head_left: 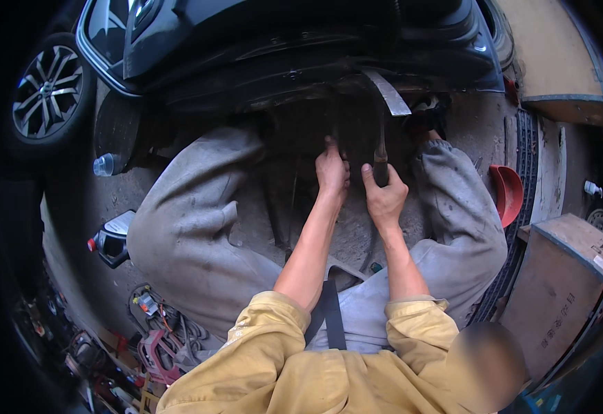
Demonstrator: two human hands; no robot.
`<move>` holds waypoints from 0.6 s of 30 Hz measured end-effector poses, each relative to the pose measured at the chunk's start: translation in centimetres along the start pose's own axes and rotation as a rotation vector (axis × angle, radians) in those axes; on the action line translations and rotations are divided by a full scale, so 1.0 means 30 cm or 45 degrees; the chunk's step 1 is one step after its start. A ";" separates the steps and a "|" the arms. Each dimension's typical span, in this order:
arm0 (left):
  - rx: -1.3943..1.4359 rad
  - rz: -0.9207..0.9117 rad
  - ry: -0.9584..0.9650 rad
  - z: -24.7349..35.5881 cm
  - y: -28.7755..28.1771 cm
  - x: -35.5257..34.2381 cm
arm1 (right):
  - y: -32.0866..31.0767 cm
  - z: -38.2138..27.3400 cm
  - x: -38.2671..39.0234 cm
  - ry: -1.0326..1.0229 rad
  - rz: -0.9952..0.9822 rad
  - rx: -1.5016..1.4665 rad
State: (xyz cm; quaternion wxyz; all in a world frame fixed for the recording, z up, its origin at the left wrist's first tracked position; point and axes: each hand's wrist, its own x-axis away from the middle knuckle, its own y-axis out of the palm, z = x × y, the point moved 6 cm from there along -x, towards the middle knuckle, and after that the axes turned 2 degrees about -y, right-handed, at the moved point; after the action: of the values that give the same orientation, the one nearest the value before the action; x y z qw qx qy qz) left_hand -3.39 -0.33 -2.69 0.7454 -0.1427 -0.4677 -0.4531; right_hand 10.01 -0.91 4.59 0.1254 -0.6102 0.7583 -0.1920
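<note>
Seated work at a car, seen from above. The dark, glossy car body [260, 65] spans the region ahead of both grips. A tall brown wooden crate [557, 297] stands well to the right of the right-hand grip; a black-tyred wheel with silver spokes [47, 88] lies far to the left of the left-hand grip, beside the car. A curved red plastic piece [508, 195] rests to the right of the right-hand grip, past the knee. A black plastic bottle with a red cap [114, 238] sits left of the left-hand grip, beyond the other knee. Just ahead of the right-hand grip, a flat, curved silver metal strip [389, 95] projects from the car's lower edge.

The left hand [332, 172] has its fingers curled (how firmly they close, and whether on anything, one cannot tell in the shadow). The right hand [386, 199] closes narrowly around the dark handle of a slender metal hand tool [381, 165], its thumb along the side; the tool's shaft points away from the grip, toward the car's underside.
</note>
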 end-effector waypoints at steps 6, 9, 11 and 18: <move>-0.318 0.030 0.467 -0.065 -0.006 -0.283 | -0.010 0.182 0.016 0.403 0.040 -0.100; -0.386 -0.038 0.553 -0.056 -0.037 -0.342 | -0.048 0.154 -0.026 0.397 0.069 -0.131; -0.370 -0.065 0.495 -0.045 0.003 -0.307 | -0.085 0.139 -0.052 0.312 0.098 -0.084; -0.248 -0.092 0.256 -0.123 0.160 -0.133 | -0.126 0.164 -0.065 0.284 0.091 -0.084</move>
State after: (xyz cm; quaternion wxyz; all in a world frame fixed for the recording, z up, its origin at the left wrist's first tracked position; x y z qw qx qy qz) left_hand 1.99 2.13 -6.89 0.7542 -0.1513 -0.3493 -0.5350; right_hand 15.84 -0.38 1.77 0.0268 -0.5616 0.7946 -0.2292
